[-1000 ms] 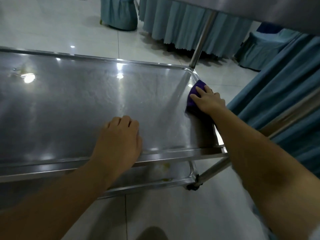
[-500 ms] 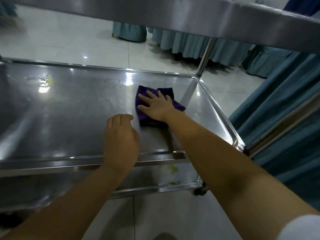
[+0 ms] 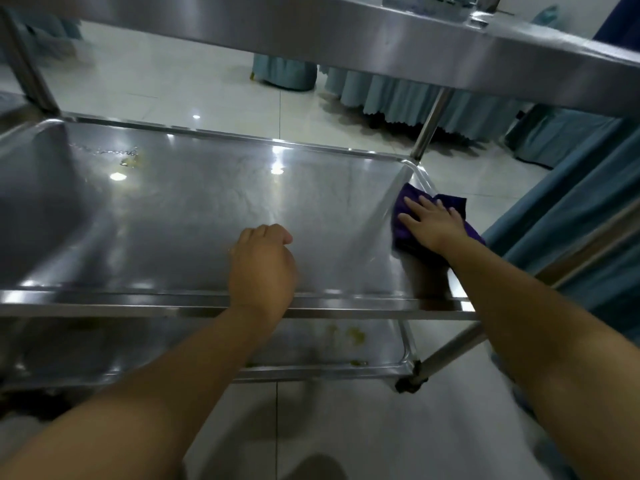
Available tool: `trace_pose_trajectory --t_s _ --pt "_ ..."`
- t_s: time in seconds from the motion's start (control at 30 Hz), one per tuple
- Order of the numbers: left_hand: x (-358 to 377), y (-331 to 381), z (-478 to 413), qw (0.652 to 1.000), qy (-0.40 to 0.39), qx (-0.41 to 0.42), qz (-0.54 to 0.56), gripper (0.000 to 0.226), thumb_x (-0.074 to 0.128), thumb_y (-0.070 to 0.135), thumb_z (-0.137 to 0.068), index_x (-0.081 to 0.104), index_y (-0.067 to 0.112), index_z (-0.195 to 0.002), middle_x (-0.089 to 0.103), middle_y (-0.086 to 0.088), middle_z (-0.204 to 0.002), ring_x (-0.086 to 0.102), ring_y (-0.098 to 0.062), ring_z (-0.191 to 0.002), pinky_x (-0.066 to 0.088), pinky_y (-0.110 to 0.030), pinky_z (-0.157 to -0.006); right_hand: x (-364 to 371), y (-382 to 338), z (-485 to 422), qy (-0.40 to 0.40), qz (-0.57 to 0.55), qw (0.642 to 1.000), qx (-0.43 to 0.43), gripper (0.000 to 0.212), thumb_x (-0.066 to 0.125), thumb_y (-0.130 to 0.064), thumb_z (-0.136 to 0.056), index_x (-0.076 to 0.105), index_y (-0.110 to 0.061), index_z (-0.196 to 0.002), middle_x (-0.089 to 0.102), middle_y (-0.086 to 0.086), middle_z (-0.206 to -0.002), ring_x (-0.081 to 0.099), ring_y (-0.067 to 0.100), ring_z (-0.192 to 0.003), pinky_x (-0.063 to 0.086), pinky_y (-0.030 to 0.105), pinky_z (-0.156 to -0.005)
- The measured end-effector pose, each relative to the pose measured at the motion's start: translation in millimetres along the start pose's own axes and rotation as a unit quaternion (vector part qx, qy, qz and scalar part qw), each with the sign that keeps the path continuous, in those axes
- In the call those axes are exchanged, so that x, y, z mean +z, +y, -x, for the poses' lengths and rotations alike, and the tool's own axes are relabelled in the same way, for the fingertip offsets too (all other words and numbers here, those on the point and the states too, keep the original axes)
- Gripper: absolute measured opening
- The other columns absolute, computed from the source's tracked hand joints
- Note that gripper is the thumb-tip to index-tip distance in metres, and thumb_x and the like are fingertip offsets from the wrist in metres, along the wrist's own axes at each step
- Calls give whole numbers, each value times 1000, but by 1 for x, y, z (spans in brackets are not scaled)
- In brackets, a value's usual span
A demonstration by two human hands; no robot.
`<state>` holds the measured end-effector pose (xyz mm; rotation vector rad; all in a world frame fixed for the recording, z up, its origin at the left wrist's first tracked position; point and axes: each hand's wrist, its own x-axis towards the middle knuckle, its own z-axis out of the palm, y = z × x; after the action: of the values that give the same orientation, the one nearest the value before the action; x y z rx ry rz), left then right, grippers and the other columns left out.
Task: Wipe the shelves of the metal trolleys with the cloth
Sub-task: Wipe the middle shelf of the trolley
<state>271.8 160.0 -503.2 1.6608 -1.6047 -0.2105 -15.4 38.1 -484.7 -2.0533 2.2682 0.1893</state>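
Fingers point(image 3: 414, 206) of the right hand point(image 3: 434, 227) lay straight and spread, pressed flat on the purple cloth point(image 3: 401, 233), which sat beneath them against the right rim of the trolley's middle shelf point(image 3: 207, 220). The left hand point(image 3: 261, 268) rested there, fingers curled, holding nothing.

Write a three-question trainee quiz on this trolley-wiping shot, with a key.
1. True or false: the right hand presses the purple cloth with flat fingers at the right end of the middle shelf.
2. The yellow spots near the front right corner lie on which shelf? A: top shelf. B: middle shelf. C: bottom shelf.
3. Fill in: the left hand, fingers curled, rests on the middle shelf and holds ____.

Key: 1 true; 2 C; 3 nothing.
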Motion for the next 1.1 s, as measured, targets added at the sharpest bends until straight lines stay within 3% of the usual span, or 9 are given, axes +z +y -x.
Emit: trace_pose_trajectory --t_s 0.1,0.2,0.33,0.47,0.53,0.7,0.77,0.9,1.1 --pt "-7 2 0 1000 -7 14 26 23 50 -4 -88 68 5 -101 65 -13 -100 55 -31 -101 40 -35 -87 2 -18 19 9 -42 999 19 57 23 -53 -100 11 -35 -152 5 2 -162 2 30 -148 2 49 -117" --pt "-25 -14 -1 998 -64 -4 -24 26 48 5 -91 65 4 -110 63 -15 -108 53 -31 -104 39 -34 -87 3 -49 27 9 -49 999 -6 59 25 -54 -99 11 -35 -153 5 2 -162 1 32 -147 2 52 -117" --pt "-67 -58 5 988 -101 -45 -111 29 53 19 -91 62 3 -113 60 -18 -108 53 -35 -100 45 -42 -87 5 -120 30 15 -48 993 -103 60 25 -56 -99 9 -35 -153 3 2 -162 -1 32 -147 2 53 -117" --pt "-93 -81 18 973 -178 -70 -130 36 68 47 -79 58 13 -90 52 -4 -94 48 -24 -89 42 -36 -75 6 -211 46 6 -30 978 -205 60 24 -59 -98 11 -38 -152 3 1 -162 -2 33 -147 1 52 -117" --pt "-97 -83 25 967 -205 -56 -138 45 73 55 -69 53 20 -90 48 2 -93 47 -19 -88 42 -33 -73 11 -246 60 2 -21 965 -261 60 25 -60 -97 12 -39 -152 4 0 -162 -2 32 -147 -1 51 -117" --pt "-92 -78 37 963 -168 12 -212 48 71 43 -76 56 12 -110 55 -8 -115 50 -26 -108 41 -37 -91 19 -244 74 17 -19 951 -309 59 25 -60 -97 14 -39 -151 7 -2 -162 1 28 -148 2 49 -118" --pt "-89 -77 38 953 -172 13 -249 55 68 42 -81 52 8 -122 50 -12 -132 46 -30 -120 35 -40 -100 16 -217 68 11 -27 956 -291 59 25 -59 -97 14 -38 -151 7 -3 -162 2 26 -148 2 48 -119" --pt "-87 -80 42 949 -169 16 -265 62 64 43 -85 47 7 -132 42 -13 -144 37 -31 -133 29 -43 -108 11 -132 44 14 -40 982 -182 58 26 -57 -98 14 -37 -152 7 -2 -162 4 26 -148 4 48 -118" --pt "-85 -81 46 947 -156 34 -278 63 68 39 -82 50 2 -130 48 -19 -139 42 -37 -129 32 -51 -105 5 -7 50 12 -40 999 7 57 26 -52 -100 13 -33 -153 7 1 -162 4 29 -148 3 49 -118"
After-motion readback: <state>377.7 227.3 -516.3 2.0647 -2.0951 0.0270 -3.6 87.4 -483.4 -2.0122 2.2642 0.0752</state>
